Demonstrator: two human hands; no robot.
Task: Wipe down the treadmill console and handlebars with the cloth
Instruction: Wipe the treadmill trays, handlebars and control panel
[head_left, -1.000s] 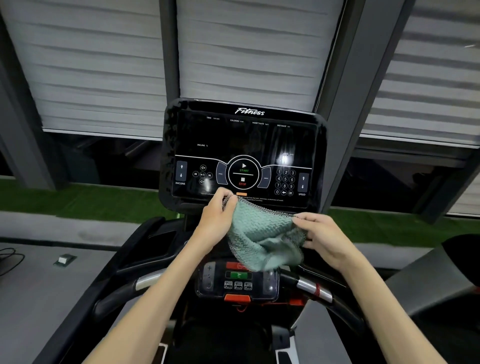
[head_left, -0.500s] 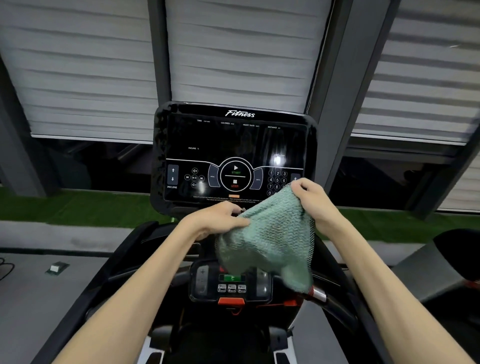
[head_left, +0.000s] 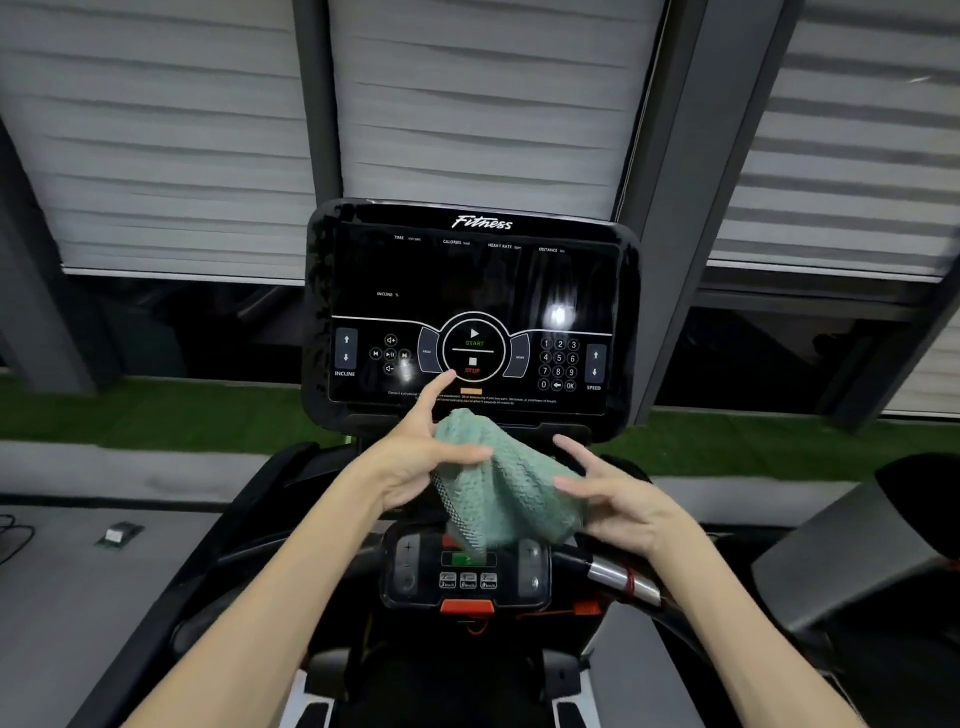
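A crumpled green cloth (head_left: 504, 488) hangs in front of me, just below the black treadmill console (head_left: 467, 280) and not touching its screen. My left hand (head_left: 410, 457) pinches the cloth's upper left part under the thumb, with the index finger pointing up toward the STOP button. My right hand (head_left: 623, 499) has straight, spread fingers, and its thumb touches the cloth's right side. Under the cloth sits the lower control panel (head_left: 467, 577), partly hidden by it. The right handlebar (head_left: 618, 577), with its silver sensor, shows under my right forearm; the left handlebar (head_left: 249, 561) is dark.
Pale blinds and grey pillars stand behind the console, above a strip of green turf (head_left: 156, 415). A neighbouring machine (head_left: 857, 561) is at the right. On the grey floor at the left lie a small box (head_left: 117, 535) and cables (head_left: 10, 535).
My right hand let go of the cloth's raised corner and dropped, its fingers spreading. The cloth gathered into a bundle, and my left hand now holds it higher.
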